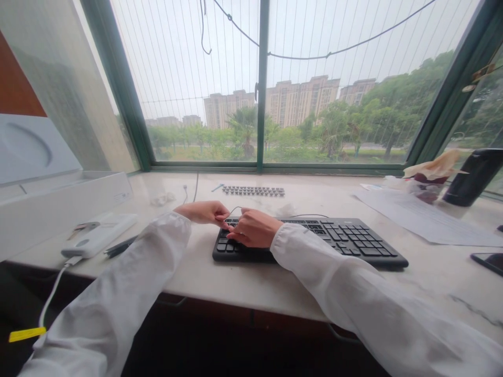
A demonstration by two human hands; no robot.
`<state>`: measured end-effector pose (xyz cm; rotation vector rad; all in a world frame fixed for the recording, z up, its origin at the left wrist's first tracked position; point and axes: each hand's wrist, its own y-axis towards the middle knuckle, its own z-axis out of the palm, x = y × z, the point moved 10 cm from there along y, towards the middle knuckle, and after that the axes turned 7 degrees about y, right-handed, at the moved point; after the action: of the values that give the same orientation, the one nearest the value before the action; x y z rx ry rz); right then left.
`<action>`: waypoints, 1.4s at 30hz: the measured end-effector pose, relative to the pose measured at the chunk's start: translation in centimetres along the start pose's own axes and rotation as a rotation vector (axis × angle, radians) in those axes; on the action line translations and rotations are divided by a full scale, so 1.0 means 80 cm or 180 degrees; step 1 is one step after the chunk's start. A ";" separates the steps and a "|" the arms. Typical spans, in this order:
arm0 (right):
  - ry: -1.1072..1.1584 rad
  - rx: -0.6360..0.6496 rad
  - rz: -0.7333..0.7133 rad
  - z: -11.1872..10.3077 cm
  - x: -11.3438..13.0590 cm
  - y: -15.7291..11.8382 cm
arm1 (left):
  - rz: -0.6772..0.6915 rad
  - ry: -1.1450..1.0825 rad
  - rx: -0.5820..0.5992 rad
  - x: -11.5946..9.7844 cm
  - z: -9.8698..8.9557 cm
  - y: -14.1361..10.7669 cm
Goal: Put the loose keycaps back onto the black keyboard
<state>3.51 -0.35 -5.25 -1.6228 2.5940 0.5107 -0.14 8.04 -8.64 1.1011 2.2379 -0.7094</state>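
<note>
A black keyboard (369, 236) lies on the pale counter, and both hands are over its left end. My left hand (206, 212) comes in at the upper left corner with fingers closed, the fingertips low at the keys. Beside it, my right hand (255, 228) bends its fingers down onto the left keys, close to the left fingertips. What either hand pinches is too small or hidden to make out. A thin dark wire (236, 208) arches between the hands; whether it is held I cannot tell. Behind the keyboard, several small keycaps (253, 191) stand in neat rows.
A thin blue tool (217, 187) lies left of the keycaps. On the left are a white power bank (100, 235) with a cable, a dark pen (120, 247) and a white box (63, 204). Paper (424, 217), a black bottle (475, 175) and a phone (489, 262) are on the right.
</note>
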 end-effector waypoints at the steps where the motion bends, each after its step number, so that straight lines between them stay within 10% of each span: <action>1: 0.0008 -0.0007 0.0003 0.000 0.000 0.000 | 0.0001 0.0022 0.0003 -0.001 -0.001 -0.001; 19: 0.0271 -0.0121 0.0097 0.000 -0.005 -0.001 | -0.0873 0.0046 0.0116 0.024 0.002 -0.006; 42: 0.0443 -0.0311 0.0214 0.008 -0.020 -0.003 | -0.0830 0.0169 0.0142 0.024 0.004 -0.008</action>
<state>4.34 1.10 -5.59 -1.6613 2.7736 0.5560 -1.55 8.54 -10.00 0.8654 2.4494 -0.8478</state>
